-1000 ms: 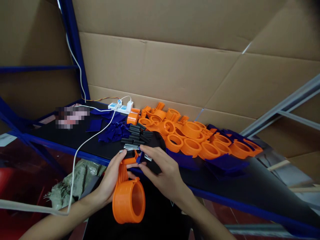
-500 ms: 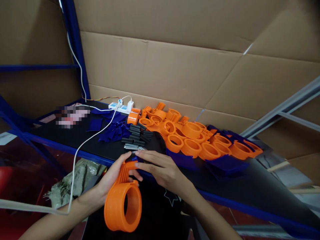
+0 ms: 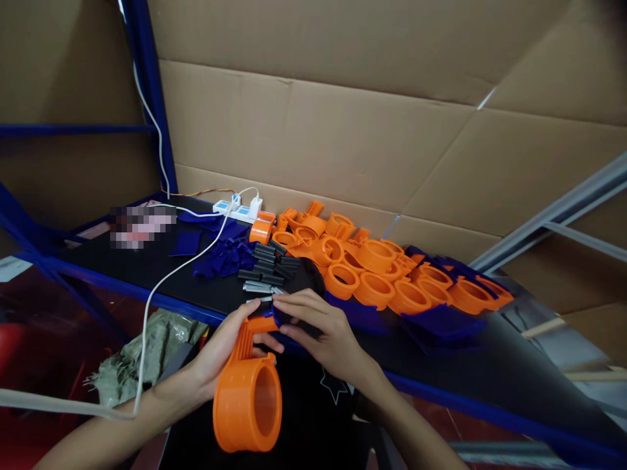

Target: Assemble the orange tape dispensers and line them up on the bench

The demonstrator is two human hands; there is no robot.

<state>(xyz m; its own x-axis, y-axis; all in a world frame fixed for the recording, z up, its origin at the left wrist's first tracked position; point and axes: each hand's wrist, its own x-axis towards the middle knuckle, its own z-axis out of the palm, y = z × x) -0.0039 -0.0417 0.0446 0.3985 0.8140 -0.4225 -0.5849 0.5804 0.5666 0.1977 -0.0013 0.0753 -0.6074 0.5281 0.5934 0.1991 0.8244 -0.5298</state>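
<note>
My left hand (image 3: 223,343) is wrapped around the ribbed handle of an orange tape dispenser (image 3: 240,408), its round hub hanging down toward me. At the dispenser's upper end sits a small dark blue plastic piece (image 3: 269,315). My right hand (image 3: 321,326) pinches that blue piece with thumb and fingers, which partly hide it. Just beyond the fingertips shows a toothed metal strip (image 3: 264,299); whether it touches the dispenser I cannot tell.
Behind my hands lie black rollers (image 3: 264,261), metal pieces (image 3: 257,287) and blue plastic pieces (image 3: 225,254). Many orange dispensers (image 3: 375,254) are heaped to the right, with blue sheets (image 3: 443,326) before them. A white cable (image 3: 169,274) hangs across the left from a power strip (image 3: 235,210).
The orange dispenser has turned and shifted slightly right in my left hand. My right fingers have moved a little right, so more of the blue piece and toothed strip shows.
</note>
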